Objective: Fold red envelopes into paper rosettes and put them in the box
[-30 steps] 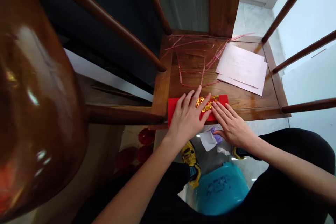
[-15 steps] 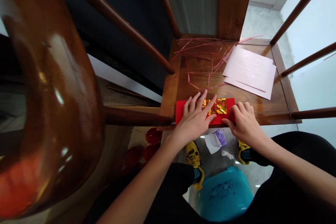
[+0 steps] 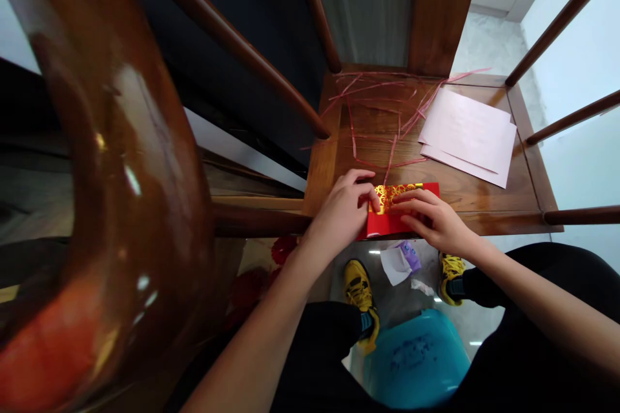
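A red envelope [image 3: 385, 226] with a shiny gold print lies lengthwise along the front edge of a wooden chair seat [image 3: 372, 122]. Its left end looks folded over, with a pale edge showing. My left hand [image 3: 345, 206] has its fingers bent around that left end, the fingertips on the gold print. From the right, my right hand [image 3: 436, 219] rests on the envelope, its fingers stretched across it and slightly apart. The fingers cover part of the print.
Two pale pink sheets [image 3: 469, 135] overlap at the seat's right. Thin pink strings [image 3: 353, 129] straggle over its back and left. Dark wooden spindles [image 3: 232, 39] flank the seat. Below are a blue plastic stool [image 3: 419, 361], a purple packet [image 3: 411, 257] and yellow shoes [image 3: 358, 287].
My left hand has gone from lying flat on the envelope to curling at its left end, which now looks folded inward. My right hand has shifted from the right end onto the envelope's face.
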Demonstrator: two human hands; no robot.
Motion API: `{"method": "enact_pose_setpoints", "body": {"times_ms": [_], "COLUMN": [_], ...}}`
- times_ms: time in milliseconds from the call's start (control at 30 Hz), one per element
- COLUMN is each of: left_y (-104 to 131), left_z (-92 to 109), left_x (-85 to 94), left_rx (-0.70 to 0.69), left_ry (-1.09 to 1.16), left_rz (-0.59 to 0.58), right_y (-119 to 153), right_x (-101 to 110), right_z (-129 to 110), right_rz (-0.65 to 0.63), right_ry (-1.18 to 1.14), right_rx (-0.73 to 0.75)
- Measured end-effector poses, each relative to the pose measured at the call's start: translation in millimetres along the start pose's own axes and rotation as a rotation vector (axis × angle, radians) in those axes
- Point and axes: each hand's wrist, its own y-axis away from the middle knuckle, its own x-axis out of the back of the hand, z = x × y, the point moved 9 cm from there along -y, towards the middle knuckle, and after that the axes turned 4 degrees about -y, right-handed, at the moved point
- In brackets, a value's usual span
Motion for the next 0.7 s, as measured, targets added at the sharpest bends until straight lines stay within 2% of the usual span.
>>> {"method": "enact_pose_setpoints", "body": {"times_ms": [133, 200, 267, 333, 400, 467, 567, 700], "left_y": [0.3, 4.0, 11.4, 19.5, 25.2, 28.1, 27.9, 21.7], "left_z": [0.2, 13.0, 34.9, 56.4, 64.8, 55.8, 31.0, 9.0], "left_x": [16.3, 29.3, 43.1, 44.0, 32.8, 21.2, 8.2, -1.5], "left_rx": [0.021, -0.003, -0.101, -0.220, -0.243, -0.153, 0.002, 0.097], "left_ry": [-0.145, -0.109, -0.001, 0.109, 0.080, -0.107, -0.343, -0.264], "left_rz": [0.061, 0.150, 0.251, 0.230, 0.142, 0.115, 0.082, -0.039], "right_y": [4.1, 5.0, 5.3, 5.4, 5.2, 4.9, 4.3, 4.3], "right_x": [-10.7, -14.0, -15.2, -16.1, -17.7, -18.8, -17.9, -17.7], "right_z": [-13.5, -16.9, -17.9, -17.7, -17.6, -18.7, -20.7, -22.4], "right_rz": [-0.044, -0.040, -0.014, 0.008, 0.007, 0.001, 0.010, 0.011], "right_ry": [0.206, 0.282, 0.334, 0.371, 0.387, 0.393, 0.414, 0.407], "right_rx": [0.117, 0.144, 0.156, 0.159, 0.160, 0.165, 0.163, 0.155]}}
